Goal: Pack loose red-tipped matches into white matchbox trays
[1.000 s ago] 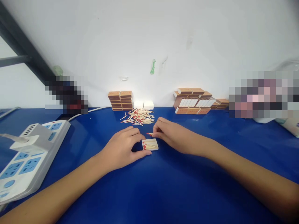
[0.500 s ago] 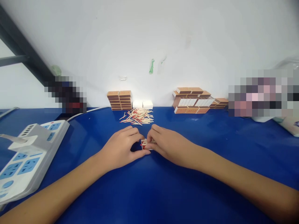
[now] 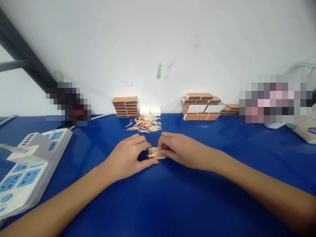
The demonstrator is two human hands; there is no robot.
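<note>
On the glossy blue worktop (image 3: 158, 200), beside a white power strip with blue sockets (image 3: 42, 169), my left hand (image 3: 132, 153) pinches a small white rectangular matchbox tray (image 3: 161, 157) between thumb and fingers, while my right hand's (image 3: 179, 148) thumb and fingertips close in over its other end, at the red-tipped wooden matches (image 3: 153, 154) in it; whether they grip any, I cannot tell. Beyond lies a loose heap of matches (image 3: 147, 123). Farther back, two white box-shaped pieces (image 3: 155, 112) sit between stacks of brown cardboard matchboxes, left (image 3: 125, 107) and right (image 3: 202, 107), before a pale wall (image 3: 148, 39).
</note>
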